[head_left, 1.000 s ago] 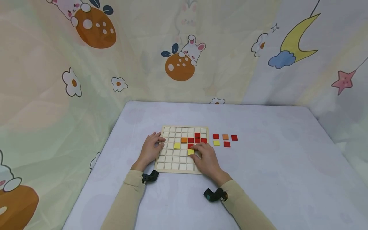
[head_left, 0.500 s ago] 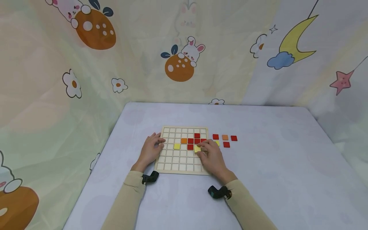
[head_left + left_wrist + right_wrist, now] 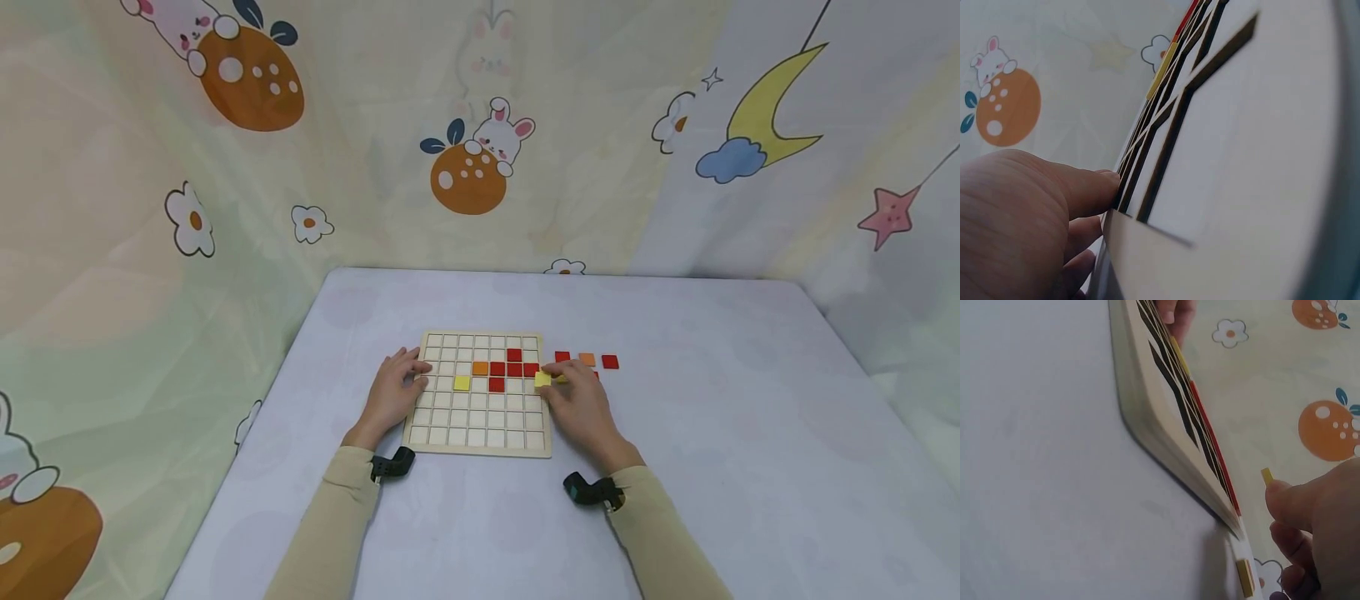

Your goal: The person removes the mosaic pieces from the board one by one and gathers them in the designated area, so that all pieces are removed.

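Observation:
A pale wooden grid board (image 3: 476,453) lies on the table, with several red tiles (image 3: 514,369), an orange tile (image 3: 480,368) and a yellow tile (image 3: 462,383) in its squares. My left hand (image 3: 390,387) rests at the board's left edge, thumb and fingertips touching it. My right hand (image 3: 588,412) pinches another yellow tile (image 3: 542,380) between thumb and finger, over the board's right edge. In the right wrist view this pinched tile (image 3: 1267,476) shows raised above the board's surface.
To the right of the board lie loose tiles: a red one (image 3: 562,357), an orange one (image 3: 587,359) and another red one (image 3: 610,362). More are partly hidden behind my right hand. A printed cloth (image 3: 360,150) hangs behind the white-covered table (image 3: 712,400).
My right hand has lifted the yellow tile from below the red ones and carried it right, to the board's right edge. My left hand stays in place.

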Available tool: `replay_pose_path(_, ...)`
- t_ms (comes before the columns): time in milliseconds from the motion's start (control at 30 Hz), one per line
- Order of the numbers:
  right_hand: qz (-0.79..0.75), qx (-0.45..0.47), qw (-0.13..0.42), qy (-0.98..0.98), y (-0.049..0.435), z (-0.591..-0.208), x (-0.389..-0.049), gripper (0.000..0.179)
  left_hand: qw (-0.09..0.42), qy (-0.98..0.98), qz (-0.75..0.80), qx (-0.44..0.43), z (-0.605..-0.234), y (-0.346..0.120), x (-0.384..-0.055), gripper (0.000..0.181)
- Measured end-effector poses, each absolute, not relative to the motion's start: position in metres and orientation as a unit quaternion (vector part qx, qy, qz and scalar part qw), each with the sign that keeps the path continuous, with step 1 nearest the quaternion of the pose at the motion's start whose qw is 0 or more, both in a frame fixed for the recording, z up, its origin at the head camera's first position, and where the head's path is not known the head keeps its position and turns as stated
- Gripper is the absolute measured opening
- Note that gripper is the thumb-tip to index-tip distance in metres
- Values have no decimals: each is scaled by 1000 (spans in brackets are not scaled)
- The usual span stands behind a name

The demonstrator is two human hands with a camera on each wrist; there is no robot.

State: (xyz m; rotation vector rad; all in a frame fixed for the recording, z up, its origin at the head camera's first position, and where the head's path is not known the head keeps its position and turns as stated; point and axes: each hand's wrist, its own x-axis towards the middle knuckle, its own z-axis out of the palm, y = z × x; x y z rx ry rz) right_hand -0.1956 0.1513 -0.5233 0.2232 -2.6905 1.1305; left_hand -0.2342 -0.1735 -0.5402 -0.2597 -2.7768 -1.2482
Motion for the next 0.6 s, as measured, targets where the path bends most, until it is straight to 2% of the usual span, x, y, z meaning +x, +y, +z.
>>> replay_pose_path(267, 391, 35, 98, -914, 172, -519, -198, 27, 38, -909, -407, -82, -539, -173, -233, 18)
replay_pose_path(600, 368, 29, 121, -921, 196, -518, -203, 31, 41, -909, -406, -82, -538, -173, -233, 18)
